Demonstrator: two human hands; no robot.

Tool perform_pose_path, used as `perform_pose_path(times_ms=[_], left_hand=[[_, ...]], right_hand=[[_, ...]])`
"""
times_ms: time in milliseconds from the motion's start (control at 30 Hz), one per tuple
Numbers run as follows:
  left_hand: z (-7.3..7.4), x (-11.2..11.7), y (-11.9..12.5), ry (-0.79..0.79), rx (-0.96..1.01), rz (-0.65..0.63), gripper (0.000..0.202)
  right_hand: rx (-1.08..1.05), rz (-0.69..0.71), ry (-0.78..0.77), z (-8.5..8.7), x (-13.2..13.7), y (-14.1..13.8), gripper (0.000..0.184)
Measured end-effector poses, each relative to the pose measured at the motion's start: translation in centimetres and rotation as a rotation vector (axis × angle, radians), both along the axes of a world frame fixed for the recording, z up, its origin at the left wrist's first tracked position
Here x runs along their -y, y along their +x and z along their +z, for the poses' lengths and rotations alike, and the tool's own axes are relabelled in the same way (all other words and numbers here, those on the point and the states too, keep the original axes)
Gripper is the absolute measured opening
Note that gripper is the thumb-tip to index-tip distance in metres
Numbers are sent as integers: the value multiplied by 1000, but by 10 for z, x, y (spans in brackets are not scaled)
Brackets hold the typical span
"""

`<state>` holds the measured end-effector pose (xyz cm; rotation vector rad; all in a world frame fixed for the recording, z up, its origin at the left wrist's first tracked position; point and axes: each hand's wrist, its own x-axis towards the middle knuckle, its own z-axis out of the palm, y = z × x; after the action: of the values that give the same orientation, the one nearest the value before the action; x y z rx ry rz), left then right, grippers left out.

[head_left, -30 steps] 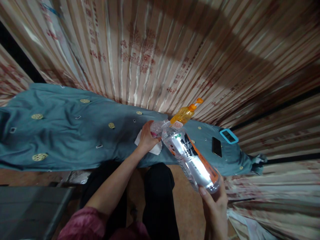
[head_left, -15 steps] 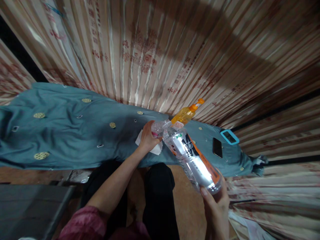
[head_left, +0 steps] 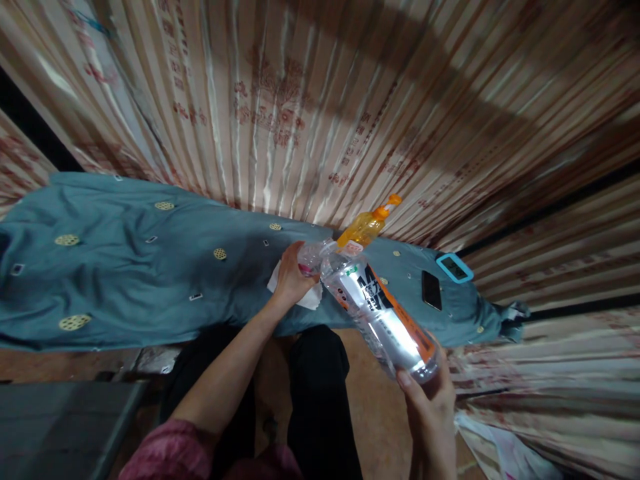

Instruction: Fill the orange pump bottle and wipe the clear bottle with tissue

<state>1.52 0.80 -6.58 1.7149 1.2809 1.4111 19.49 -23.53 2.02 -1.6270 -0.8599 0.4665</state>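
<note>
My right hand (head_left: 431, 393) is closed around the base of a large clear plastic bottle (head_left: 383, 317) with a silver, black and orange label. This bottle is tilted, its neck pointing up and left. A smaller clear bottle (head_left: 313, 255) is in my left hand (head_left: 294, 277), whose fingers wrap round it; a bit of pink shows on it. The two bottles' mouths meet or overlap; I cannot tell whether they touch. Under my left hand lies a white tissue (head_left: 311, 299). Just behind the bottles stands an orange pump bottle (head_left: 363, 228).
A teal patterned cloth (head_left: 150, 267) covers the long narrow surface before me. On its right part are a dark phone (head_left: 431, 290) and a blue-framed digital clock (head_left: 455, 267). Pleated curtains (head_left: 280, 107) hang behind and at the right. A grey bench (head_left: 60, 427) is at lower left.
The view has shifted slightly, so most things sit a little further left. Both hands keep their hold on the bottles, with the large one at nearly the same tilt.
</note>
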Motion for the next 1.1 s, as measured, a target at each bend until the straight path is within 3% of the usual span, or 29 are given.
perform_pose_path(times_ms=[733, 1100], left_hand=[[8, -1, -4, -53, -7, -2, 84], [2, -2, -6, -25, 18, -22, 86]], right_hand=[[-22, 13, 49, 5, -5, -9, 81], [-48, -29, 22, 4, -6, -7, 85]])
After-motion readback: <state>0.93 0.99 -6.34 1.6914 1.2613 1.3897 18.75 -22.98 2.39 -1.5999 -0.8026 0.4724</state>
